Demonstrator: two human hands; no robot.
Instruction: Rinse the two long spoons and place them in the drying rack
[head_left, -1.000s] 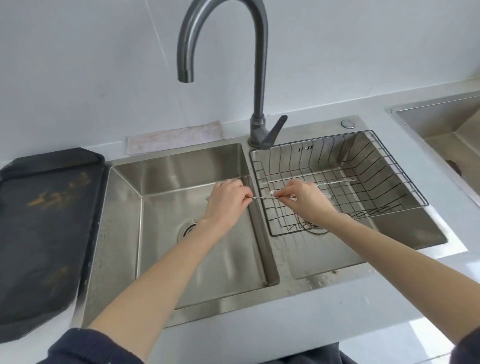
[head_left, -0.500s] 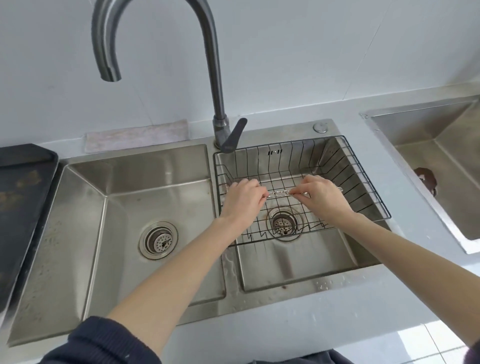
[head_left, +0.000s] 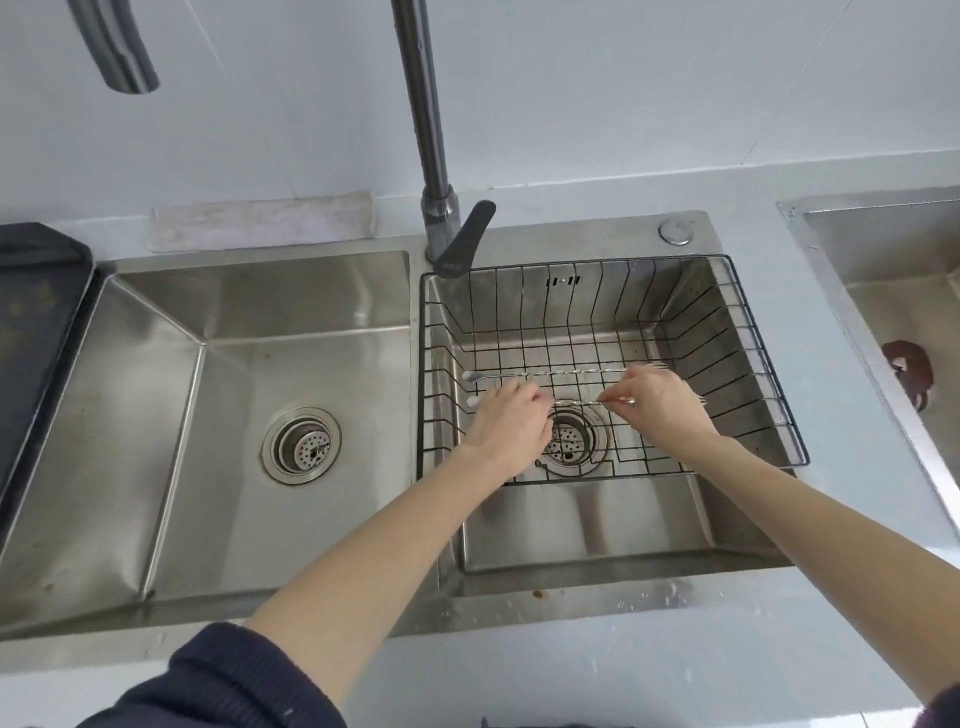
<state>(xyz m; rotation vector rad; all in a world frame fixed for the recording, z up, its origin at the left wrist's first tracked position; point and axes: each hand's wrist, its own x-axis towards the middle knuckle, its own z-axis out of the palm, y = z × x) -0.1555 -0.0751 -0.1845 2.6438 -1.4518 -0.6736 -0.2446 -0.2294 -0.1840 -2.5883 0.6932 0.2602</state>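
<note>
Both my hands work inside the wire drying rack (head_left: 769, 358), which sits in the right basin of the double sink (head_left: 208, 332). My left hand (head_left: 506, 423) and right hand (head_left: 657, 410) each pinch one end of the nearer long spoon (head_left: 576, 403), fingers (head_left: 610, 399) closed on its shaft, so that it stays level and crosswise to the rack's wires; held this way, I judge, it can be laid down without slipping through the gaps. The farther long spoon (head_left: 566, 372) already lies flat on the rack floor, just beyond my knuckles, parallel to the held one, its small rounded bowl pointing left.

Materials: both spoons are thin bright metal with a twisted, rope-like shaft, likely slick when wet and prone to roll. The rack is dark coated wire in an open grid with sloping sides; the drain strainer (head_left: 569, 441) shows through it below. The sink is brushed steel, matte and faintly streaked. The faucet (head_left: 431, 130) rises behind the divider, no water visible from its spout. Drops bead on the sink's front rim, beside the pale counter (head_left: 649, 675).
</note>
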